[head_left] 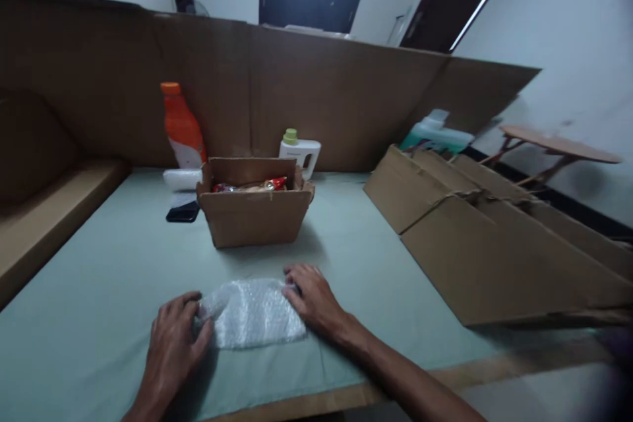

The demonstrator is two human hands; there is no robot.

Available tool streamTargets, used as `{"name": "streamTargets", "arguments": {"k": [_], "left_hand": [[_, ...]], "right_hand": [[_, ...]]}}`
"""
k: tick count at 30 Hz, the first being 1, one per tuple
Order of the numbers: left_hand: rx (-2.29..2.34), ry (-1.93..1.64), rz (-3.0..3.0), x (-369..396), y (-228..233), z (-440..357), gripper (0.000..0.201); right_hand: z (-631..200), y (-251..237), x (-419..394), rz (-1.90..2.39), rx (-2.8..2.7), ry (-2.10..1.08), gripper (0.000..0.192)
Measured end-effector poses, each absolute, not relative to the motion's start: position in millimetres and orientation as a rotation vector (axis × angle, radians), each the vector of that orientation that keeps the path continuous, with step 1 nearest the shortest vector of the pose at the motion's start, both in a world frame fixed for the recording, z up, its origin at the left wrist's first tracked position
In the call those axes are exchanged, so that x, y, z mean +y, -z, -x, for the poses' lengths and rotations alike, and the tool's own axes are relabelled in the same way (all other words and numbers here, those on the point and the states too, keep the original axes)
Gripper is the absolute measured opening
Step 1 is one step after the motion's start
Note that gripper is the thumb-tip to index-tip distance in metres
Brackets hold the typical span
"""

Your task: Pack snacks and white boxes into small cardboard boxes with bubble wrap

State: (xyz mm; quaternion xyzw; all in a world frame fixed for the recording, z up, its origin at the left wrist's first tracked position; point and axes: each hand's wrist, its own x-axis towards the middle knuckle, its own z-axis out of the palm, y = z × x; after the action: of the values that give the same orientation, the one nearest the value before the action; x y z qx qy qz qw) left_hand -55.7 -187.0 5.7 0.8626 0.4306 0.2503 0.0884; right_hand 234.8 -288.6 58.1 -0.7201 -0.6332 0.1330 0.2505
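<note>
Pressing a bubble-wrapped bundle against the desk near its front edge, I hold its two ends: my left hand curls its fingers around the left end, my right hand lies loose-fingered on the right end. Behind it, mid-desk, stands an open cardboard box with packets inside.

light: pretty dim, indoor
shadows: soft behind the cardboard box
blur: edges smeared, walls bent
</note>
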Motion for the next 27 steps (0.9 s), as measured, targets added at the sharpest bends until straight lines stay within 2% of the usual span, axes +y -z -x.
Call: {"name": "streamTargets", "arguments": {"k": [2, 5, 7, 12, 15, 19, 21, 24, 27], "left_hand": [[1.257, -0.702, -2.476, -183.3, -11.8, 50.0, 0.02], [1.096, -0.702, -2.494, -174.9, -35.4, 25.5, 0.013], [0.965, -0.707, -2.584, -165.7, -49.7, -1.2, 0.017], [0.949, -0.633, -2.618, -163.2, -64.0, -27.5, 0.046], [0.67, -0.633, -2.526, -201.9, -76.6, 5.7, 0.049], [0.433, -0.566, -2.399, -259.9, -71.6, 41.4, 0.069], [0.566, -0.643, -2.381, -271.8, -58.2, 39.5, 0.059], [0.924, -0.67, -2.21, -265.3, -41.1, 26.2, 0.047], [1.081, -0.607, -2.127, -249.5, -34.3, 17.6, 0.051]], "right_hand": [[-225.4, -65.6, -313.0, 1.961, -1.661, -0.438, 0.014], [-210.4, -73.3, -356.4, 1.918, -1.439, -0.724, 0.049], [-202.1, -74.8, -375.9, 1.855, -1.327, -0.933, 0.059], [-188.3, -71.0, -382.5, 1.727, -1.218, -1.204, 0.032], [-186.1, -70.1, -377.5, 1.66, -1.08, -1.312, 0.034], [-187.2, -68.4, -371.9, 1.53, -0.912, -1.413, 0.041], [-188.2, -67.2, -370.8, 1.484, -0.88, -1.425, 0.045], [-190.6, -67.5, -373.1, 1.49, -0.946, -1.271, 0.046], [-192.2, -69.4, -373.9, 1.598, -1.284, -0.815, 0.035]]}}
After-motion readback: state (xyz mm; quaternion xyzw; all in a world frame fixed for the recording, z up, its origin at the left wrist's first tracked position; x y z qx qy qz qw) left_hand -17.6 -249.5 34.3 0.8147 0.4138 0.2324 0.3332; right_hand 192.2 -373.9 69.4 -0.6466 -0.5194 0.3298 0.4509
